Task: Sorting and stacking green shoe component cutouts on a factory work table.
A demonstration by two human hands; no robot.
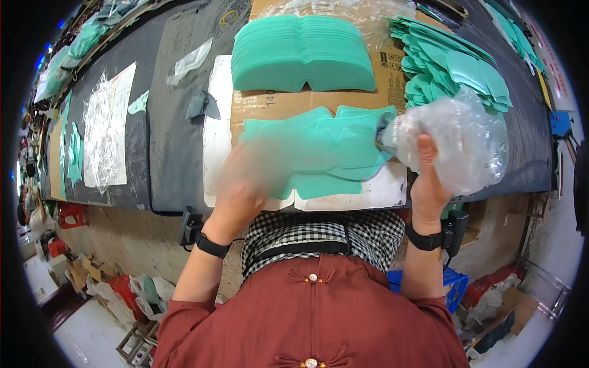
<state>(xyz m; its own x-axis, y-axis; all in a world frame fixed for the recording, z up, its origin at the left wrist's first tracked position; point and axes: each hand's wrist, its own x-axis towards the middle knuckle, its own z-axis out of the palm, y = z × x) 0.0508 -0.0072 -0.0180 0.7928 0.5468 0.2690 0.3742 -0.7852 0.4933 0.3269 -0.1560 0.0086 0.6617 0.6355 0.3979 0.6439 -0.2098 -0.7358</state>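
Observation:
Several flat green cut pieces (328, 153) lie overlapping in front of me, on a white board (392, 195) and cardboard. Over their left side is my left hand (248, 184). Its fingers are smeared by blur, so whether they grip anything does not show. My right hand (429, 184) is closed round a bundle wrapped in crumpled clear plastic (466, 144), thumb on top and the other fingers hidden. The bundle's dark grey tip (383, 135) points left, at the right edge of the green pieces.
Beyond stands a neat thick stack of green pieces (300, 55) on brown cardboard (270, 107). A looser pile (454, 67) lies far right. Left of the board are a grey cloth scrap (202, 105), a plastic scrap (189, 61) and a plastic-covered sheet (109, 132). The table's front edge runs before my waist.

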